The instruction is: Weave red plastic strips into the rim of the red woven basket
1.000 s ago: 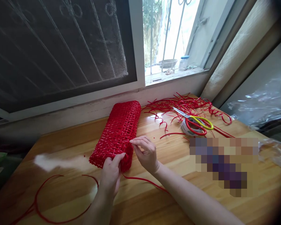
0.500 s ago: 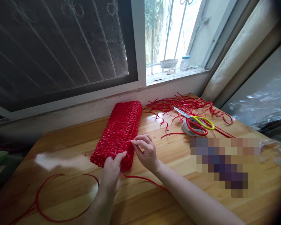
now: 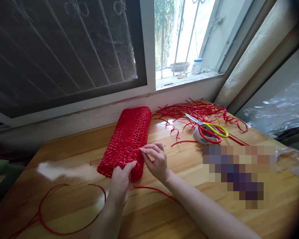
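A red woven basket (image 3: pixel 129 136) lies on its side on the wooden table, its near end toward me. My left hand (image 3: pixel 121 181) grips that near end, thumb pressed on the weave and the other fingers hidden underneath. At the basket's right edge, my right hand (image 3: pixel 156 162) is closed in a pinch against the weave; whatever is between its fingertips is too small to make out. A loose red strand (image 3: pixel 156 190) runs from under the basket's near end and passes beneath my right forearm.
Scissors (image 3: pixel 206 126) with one yellow and one red handle rest on a roll of tape (image 3: pixel 203 136). Behind them is a tangle of red strips (image 3: pixel 196 109). More red strand (image 3: pixel 41 217) curls at the table's left front. A window stands behind the table; a blurred patch covers something at right.
The basket and both hands have shifted very slightly to the right. Both holds look the same.
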Available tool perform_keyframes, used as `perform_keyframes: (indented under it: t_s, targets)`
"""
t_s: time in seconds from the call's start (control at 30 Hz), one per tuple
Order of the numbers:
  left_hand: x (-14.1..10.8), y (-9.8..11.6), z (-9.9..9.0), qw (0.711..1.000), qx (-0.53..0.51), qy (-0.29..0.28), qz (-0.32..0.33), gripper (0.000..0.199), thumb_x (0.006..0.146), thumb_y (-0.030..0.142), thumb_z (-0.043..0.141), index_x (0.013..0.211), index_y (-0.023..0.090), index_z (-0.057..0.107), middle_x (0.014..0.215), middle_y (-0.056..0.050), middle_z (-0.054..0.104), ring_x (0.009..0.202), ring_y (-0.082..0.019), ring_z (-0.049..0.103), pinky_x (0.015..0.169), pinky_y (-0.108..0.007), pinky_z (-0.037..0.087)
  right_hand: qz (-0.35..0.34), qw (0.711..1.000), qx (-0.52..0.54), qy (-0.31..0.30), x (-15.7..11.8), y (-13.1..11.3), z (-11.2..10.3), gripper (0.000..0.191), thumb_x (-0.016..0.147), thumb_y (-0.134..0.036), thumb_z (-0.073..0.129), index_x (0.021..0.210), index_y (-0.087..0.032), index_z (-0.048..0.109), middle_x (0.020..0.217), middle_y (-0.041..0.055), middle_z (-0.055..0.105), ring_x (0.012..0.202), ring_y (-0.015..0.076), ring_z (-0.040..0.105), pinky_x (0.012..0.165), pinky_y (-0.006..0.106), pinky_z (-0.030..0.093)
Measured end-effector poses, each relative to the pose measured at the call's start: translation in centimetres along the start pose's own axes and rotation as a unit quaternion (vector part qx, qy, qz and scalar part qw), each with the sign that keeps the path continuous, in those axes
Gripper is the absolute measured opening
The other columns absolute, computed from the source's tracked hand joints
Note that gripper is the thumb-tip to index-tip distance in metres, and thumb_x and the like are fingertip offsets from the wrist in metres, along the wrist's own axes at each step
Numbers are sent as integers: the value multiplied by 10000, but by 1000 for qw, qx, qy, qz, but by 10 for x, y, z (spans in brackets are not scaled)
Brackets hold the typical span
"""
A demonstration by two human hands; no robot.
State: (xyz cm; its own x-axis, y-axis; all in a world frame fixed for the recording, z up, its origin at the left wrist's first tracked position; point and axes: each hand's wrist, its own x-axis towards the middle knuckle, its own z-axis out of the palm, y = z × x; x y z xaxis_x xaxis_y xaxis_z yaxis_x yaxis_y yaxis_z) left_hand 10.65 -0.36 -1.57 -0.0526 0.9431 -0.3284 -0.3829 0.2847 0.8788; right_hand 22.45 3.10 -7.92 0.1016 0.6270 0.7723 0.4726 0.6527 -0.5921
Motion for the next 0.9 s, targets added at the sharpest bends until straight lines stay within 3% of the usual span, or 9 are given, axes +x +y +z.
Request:
perform_keyframes:
  t_s: [0.17,0.33,0.47,0.7,0.8,0.9]
  targets:
    - [3,2,-5,998,-14,-52,29,146,619,214,705,746,145,684,767,-20,677,796,-160,609,777,-283,463,-17,998,-43,-47,-12,9,-4,371,753,-149,553,1110,-237,596,1106,87,506,935,182,503,808,353,465]
    - [14,1,-20,988,44,-150,11,180,682,246,673,840,159,684,913,-45,687,933,-189,601,923,-336,419,-13,998,16,-62,-15,10,-2,493,754,-86,490,1229,-217,464,1096,82,524,1026,187,492,873,355,458]
    - [23,-7,-31,972,137,-183,54,286,768,315,590,1009,174,648,1049,-67,658,1111,-213,520,1015,-357,337,-16,998,-1,-61,-13,10,-2,459,772,-69,466,1188,-256,515,1098,64,535,1012,170,511,863,332,468]
    - [27,-18,-38,927,303,-168,140,431,759,369,591,1141,171,570,1201,-84,579,1173,-262,461,1020,-379,308,-35,996,-21,-85,-14,15,-3,476,783,-98,458,1230,-255,506,1153,51,552,1040,167,515,896,343,452]
    - [30,-23,-41,931,301,-123,167,431,724,421,616,1079,178,611,1163,-85,602,1199,-273,436,1050,-383,255,-37,994,-30,-96,-15,14,-2,492,780,-110,464,1254,-243,486,1196,52,534,1057,172,506,908,345,448]
    - [33,-26,-43,959,220,-75,165,443,704,498,605,991,163,650,1116,-98,625,1202,-265,438,1054,-358,254,-24,993,-26,-112,-18,12,-1,518,782,-113,459,1286,-229,445,1229,63,508,1093,179,487,935,356,435]
